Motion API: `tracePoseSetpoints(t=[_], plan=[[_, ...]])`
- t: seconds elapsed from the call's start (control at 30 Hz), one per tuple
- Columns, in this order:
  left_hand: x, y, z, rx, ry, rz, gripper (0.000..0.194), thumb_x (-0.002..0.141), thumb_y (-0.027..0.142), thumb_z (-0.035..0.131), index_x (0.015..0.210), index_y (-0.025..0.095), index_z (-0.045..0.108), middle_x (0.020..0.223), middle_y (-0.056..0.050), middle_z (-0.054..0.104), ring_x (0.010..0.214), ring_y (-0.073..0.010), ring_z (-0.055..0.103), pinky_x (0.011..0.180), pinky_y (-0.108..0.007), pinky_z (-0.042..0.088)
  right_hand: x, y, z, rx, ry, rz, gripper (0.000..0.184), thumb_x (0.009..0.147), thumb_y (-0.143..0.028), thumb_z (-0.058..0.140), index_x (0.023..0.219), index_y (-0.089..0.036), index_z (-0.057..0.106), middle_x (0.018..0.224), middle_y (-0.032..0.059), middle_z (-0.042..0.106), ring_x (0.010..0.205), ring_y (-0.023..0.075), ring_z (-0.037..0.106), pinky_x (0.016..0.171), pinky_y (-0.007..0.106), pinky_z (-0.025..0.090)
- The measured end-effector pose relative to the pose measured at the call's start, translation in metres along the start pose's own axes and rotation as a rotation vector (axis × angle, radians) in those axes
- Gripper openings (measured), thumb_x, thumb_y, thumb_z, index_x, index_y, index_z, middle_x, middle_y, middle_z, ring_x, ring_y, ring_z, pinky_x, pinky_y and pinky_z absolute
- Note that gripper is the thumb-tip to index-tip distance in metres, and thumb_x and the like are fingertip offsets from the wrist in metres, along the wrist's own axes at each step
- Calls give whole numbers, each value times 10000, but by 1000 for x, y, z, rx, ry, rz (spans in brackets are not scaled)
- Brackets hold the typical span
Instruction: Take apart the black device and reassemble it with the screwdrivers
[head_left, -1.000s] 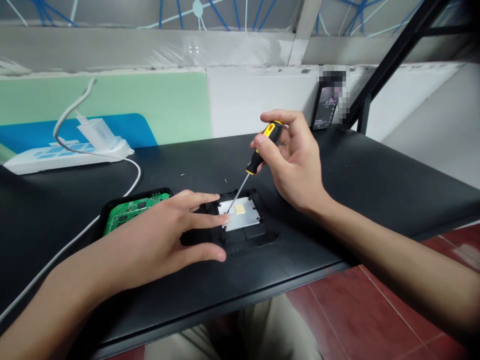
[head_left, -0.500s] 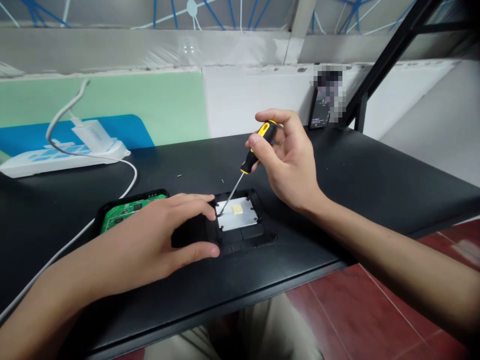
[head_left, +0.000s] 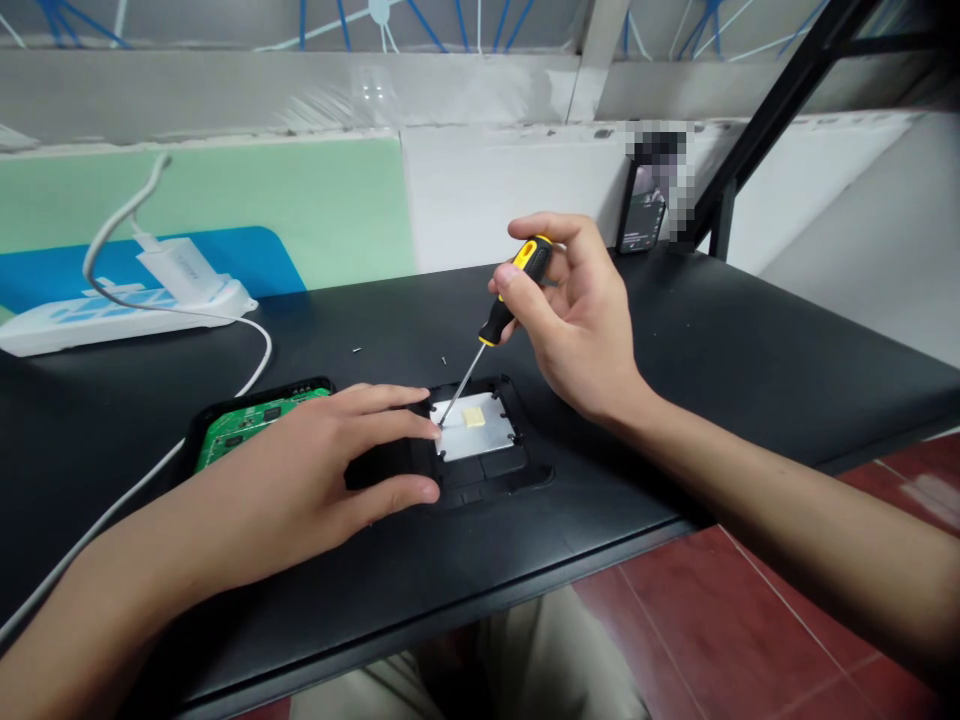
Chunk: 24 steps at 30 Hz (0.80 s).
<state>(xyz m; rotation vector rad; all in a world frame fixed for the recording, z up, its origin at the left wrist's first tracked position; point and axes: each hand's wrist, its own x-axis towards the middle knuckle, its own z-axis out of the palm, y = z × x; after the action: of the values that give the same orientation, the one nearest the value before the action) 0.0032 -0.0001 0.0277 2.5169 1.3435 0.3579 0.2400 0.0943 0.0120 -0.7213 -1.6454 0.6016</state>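
Observation:
My right hand [head_left: 581, 320] grips a small screwdriver [head_left: 501, 318] with a yellow and black handle. Its tip rests at the near left corner of a silver metal plate [head_left: 480, 432] that carries a small yellow square. The plate sits inside a black plastic casing [head_left: 517, 470] on the black table [head_left: 750, 370]. My left hand [head_left: 315, 475] lies flat on the casing's left part, fingers spread, with a fingertip next to the screwdriver tip.
A green circuit board [head_left: 247, 428] in a black shell lies left of my left hand. A white power strip [head_left: 112, 312] with a charger and white cable sits at the back left. Two tiny screws [head_left: 444, 360] lie behind the casing. A phone [head_left: 641, 215] leans at the back.
The screwdriver tip has shifted from the plate's front left corner to a spot further back on its left edge. My left hand's fingers have drawn back slightly.

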Motion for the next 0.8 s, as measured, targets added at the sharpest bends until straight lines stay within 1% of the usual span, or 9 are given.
tracePoseSetpoints(t=[0.13, 0.23, 0.37, 0.47, 0.53, 0.63, 0.73, 0.8], plan=[[0, 1, -1, 17, -7, -5, 383, 950, 673, 568, 1207, 436, 725, 1495, 33, 601, 1306, -318, 629, 1138, -541, 479, 0, 1, -1, 2, -10, -11, 429, 904, -648, 613, 1221, -370, 538, 1147, 19, 661, 1055, 237, 719, 600, 285, 650], [0, 1, -1, 13, 2, -7, 376, 955, 667, 566, 1192, 431, 737, 1479, 30, 618, 1297, -313, 638, 1129, -528, 488, 1, 4, -1, 8, -16, -34, 395, 920, -617, 612, 1212, -359, 543, 1124, 16, 660, 1030, 219, 720, 596, 262, 638], [1, 1, 0, -2, 16, -2, 381, 963, 661, 558, 1182, 414, 748, 1469, 25, 628, 1280, -302, 652, 1123, -500, 497, 1, 8, 0, 39, -23, -158, 392, 961, -579, 572, 1253, -321, 526, 1083, 12, 653, 998, 181, 719, 614, 225, 630], [2, 0, 0, 10, 20, 13, 354, 974, 636, 561, 1187, 424, 748, 1467, 42, 629, 1281, -288, 652, 1121, -472, 501, 1, 3, 0, 61, -45, -263, 411, 977, -524, 586, 1304, -288, 510, 1105, 22, 655, 1015, 168, 714, 667, 216, 638], [2, 0, 0, 9, 21, 21, 351, 976, 628, 563, 1186, 421, 754, 1463, 44, 634, 1278, -288, 652, 1119, -460, 502, 2, -5, -1, 62, -100, -328, 405, 982, -478, 601, 1323, -278, 514, 1219, 35, 637, 1042, 162, 709, 719, 217, 641], [2, 0, 0, -8, 21, 10, 342, 974, 626, 570, 1188, 431, 751, 1470, 54, 626, 1264, -288, 660, 1110, -454, 507, 8, -21, -1, 44, -242, -385, 393, 992, -425, 593, 1349, -276, 520, 1420, 42, 557, 1074, 149, 706, 762, 204, 635], [1, -1, -1, -16, 9, -2, 327, 966, 622, 586, 1186, 434, 738, 1475, 62, 618, 1274, -286, 651, 1120, -458, 492, 16, -37, 1, 51, -400, -400, 394, 1006, -383, 562, 1376, -256, 513, 1509, 38, 511, 1131, 151, 693, 785, 196, 634], [1, -1, -2, -16, 4, -3, 343, 947, 638, 604, 1159, 399, 732, 1450, 43, 636, 1280, -302, 641, 1118, -478, 486, 22, -47, 5, 66, -487, -414, 380, 1010, -354, 542, 1373, -244, 524, 1527, 17, 511, 1164, 144, 681, 824, 201, 632]])
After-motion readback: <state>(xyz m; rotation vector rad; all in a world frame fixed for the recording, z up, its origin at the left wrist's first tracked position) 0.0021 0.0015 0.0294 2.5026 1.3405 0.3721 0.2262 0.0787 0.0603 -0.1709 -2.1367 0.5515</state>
